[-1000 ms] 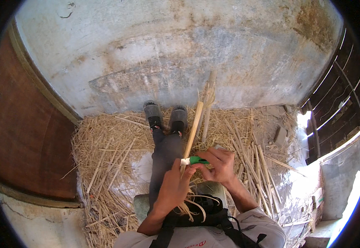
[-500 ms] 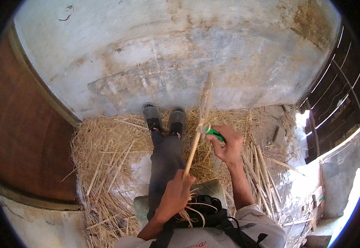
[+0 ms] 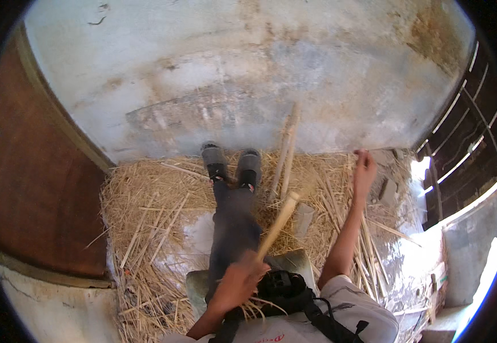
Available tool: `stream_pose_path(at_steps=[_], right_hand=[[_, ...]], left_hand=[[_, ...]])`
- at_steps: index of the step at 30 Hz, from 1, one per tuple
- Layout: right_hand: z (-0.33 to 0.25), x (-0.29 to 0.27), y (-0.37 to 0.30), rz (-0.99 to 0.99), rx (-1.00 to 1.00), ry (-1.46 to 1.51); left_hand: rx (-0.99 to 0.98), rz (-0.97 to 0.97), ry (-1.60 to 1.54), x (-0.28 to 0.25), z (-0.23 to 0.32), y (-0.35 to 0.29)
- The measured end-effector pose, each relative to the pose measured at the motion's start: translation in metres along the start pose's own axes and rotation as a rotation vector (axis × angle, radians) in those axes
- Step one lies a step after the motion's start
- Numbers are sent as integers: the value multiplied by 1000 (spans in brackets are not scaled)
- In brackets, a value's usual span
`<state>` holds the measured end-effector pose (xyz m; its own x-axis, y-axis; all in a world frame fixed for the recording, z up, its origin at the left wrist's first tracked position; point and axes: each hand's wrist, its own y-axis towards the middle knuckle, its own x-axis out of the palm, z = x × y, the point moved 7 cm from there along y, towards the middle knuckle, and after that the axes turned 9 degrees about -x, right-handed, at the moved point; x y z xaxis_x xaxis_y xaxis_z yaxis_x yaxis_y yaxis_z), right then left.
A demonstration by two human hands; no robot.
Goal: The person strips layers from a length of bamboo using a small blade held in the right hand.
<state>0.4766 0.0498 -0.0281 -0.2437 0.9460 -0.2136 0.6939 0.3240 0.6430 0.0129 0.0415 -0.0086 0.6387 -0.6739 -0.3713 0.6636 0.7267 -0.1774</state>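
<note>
Straw-yellow and slightly blurred, a pale stick (image 3: 279, 223) rises out of the left hand (image 3: 238, 283), in front of the person's lap. Its long axis slants forward and to the right, so the far end points away from the body, and a line carried on past that tip would run to the left of the right hand (image 3: 365, 171). The left hand is the nearer one: its fingers are curled round the stick's lower end, and the free length lies ahead and to the right of the fist. The right hand is well apart from the stick, farther forward and to its right, at the end of a stretched-out arm; its fingers look bent, but I cannot tell whether they pinch anything.

Just behind the left fist, thin curled strips (image 3: 254, 308) hang by a black pouch (image 3: 280, 286) at the waist. Beyond the tip, two poles (image 3: 287, 151) lean against the stained wall (image 3: 214, 86), right of the dark shoes (image 3: 214, 160). Loose straw (image 3: 145, 177) covers much of the floor, with long split lengths (image 3: 368, 251) right of the seat (image 3: 300, 263) and a grey block (image 3: 388, 191) near the right hand.
</note>
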Motion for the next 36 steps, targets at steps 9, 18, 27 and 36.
stream_pose_path(at_steps=[9,18,27,36], right_hand=[[80,5,-176,-895,198,-420],[221,-62,-428,-1102,913,-195],[333,-98,-447,-1093,779,-448],[378,-141,-393,-617,903,-602]], left_hand=[[-16,183,-572,-63,-32,29],[-60,172,-912,-57,-25,39],[63,3,-1011,-62,-46,101],[39,19,-1051,-80,-87,143]])
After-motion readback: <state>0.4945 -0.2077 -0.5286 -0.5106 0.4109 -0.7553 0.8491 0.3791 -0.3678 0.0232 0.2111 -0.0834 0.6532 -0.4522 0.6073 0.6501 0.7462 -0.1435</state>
